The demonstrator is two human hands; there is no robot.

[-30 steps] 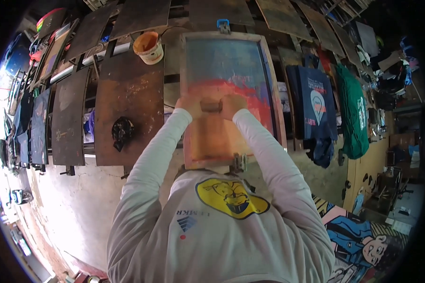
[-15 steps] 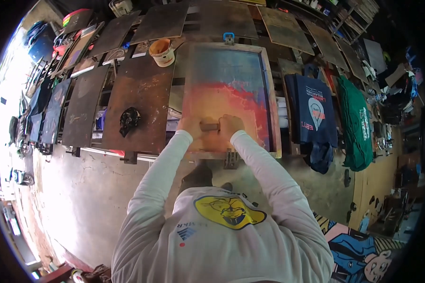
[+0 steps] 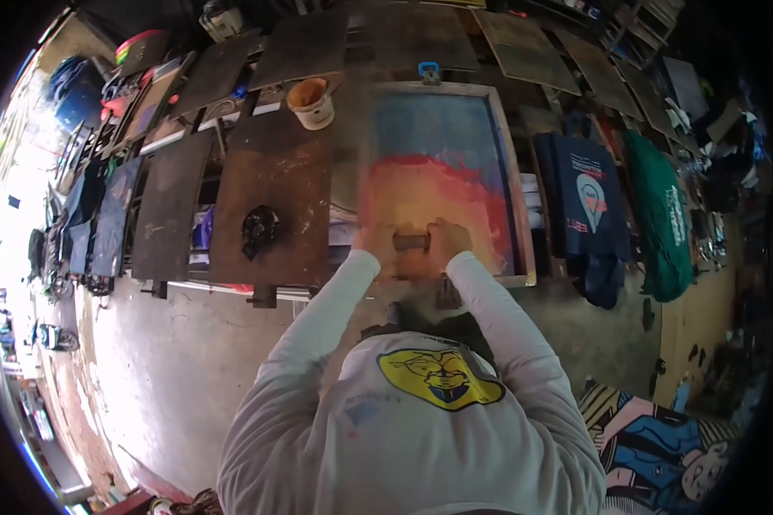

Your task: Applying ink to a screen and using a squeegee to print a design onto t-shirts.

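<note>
In the dim workshop, daylight glaring on the left, a long desk [image 3: 309,215] of dark boards [image 3: 172,202] ran across, and I saw a framed screen [image 3: 429,124] lying flat before the person, blue at its far end, red and orange nearer. The left hand [image 3: 375,239] and right hand [image 3: 449,244] each had a closed grip on an end of the squeegee [image 3: 413,242], low on the screen amid orange ink [image 3: 404,199]. Leftward sat a stained bucket [image 3: 315,113] and a black bundle [image 3: 259,232]; rightward lay navy bags [image 3: 584,159] and green cloth [image 3: 655,210].
</note>
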